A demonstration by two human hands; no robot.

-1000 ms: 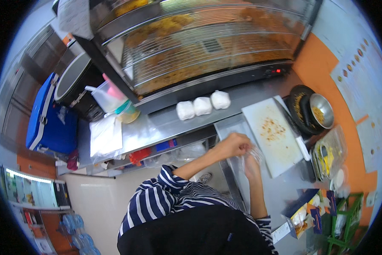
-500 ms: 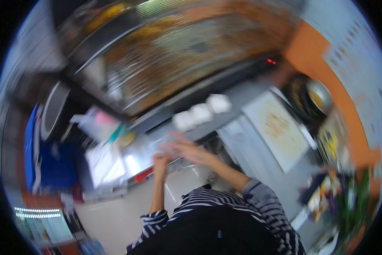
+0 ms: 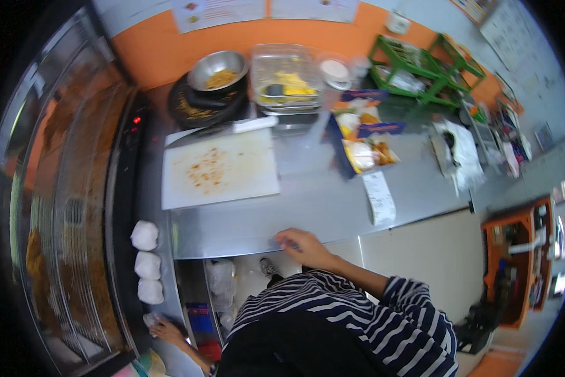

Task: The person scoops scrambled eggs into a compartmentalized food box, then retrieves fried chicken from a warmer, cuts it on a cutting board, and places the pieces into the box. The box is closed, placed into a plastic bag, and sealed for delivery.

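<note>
Orange wall (image 3: 332,31) behind a steel tabletop (image 3: 320,204), head view. At lower left, the left hand's (image 3: 167,331) fingertips meet a blurred clear scrap (image 3: 150,319), just beside three white bundles (image 3: 148,266) in a row; whether they grip it, one cannot tell. The right hand (image 3: 307,248), loosely curled, contents unclear, is at the near edge.
</note>
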